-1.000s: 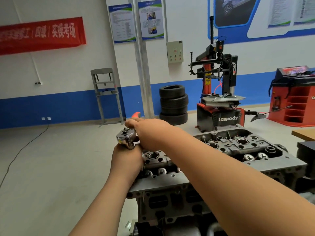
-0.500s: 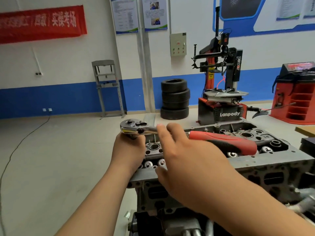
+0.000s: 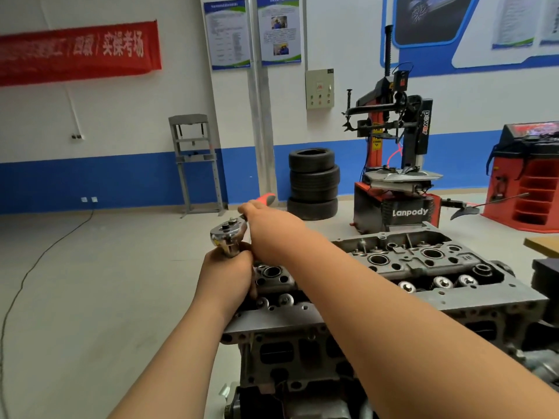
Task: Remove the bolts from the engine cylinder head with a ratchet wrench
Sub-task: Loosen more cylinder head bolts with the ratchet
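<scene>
While the left hand [image 3: 225, 276] closes round the shaft under the chrome head of the ratchet wrench [image 3: 228, 235], its fingers [image 3: 234, 257] are curled tight about that shaft, and the wrench head sits just above them. The right hand [image 3: 266, 222] grips the wrench handle just beyond the left fingers, wrapped round it (only the red tip of the handle pokes out past the knuckles), and the right forearm crosses over the engine cylinder head [image 3: 423, 267]. The cylinder head lies to the right of and beneath the left fingers, touching the left hand at its near-left corner; whatever the wrench sits on is hidden by that hand. Far beyond the right fingers a stack of tyres [image 3: 313, 182] stands on the floor [image 3: 90, 282], with a tyre changer [image 3: 396, 164] to its right
</scene>
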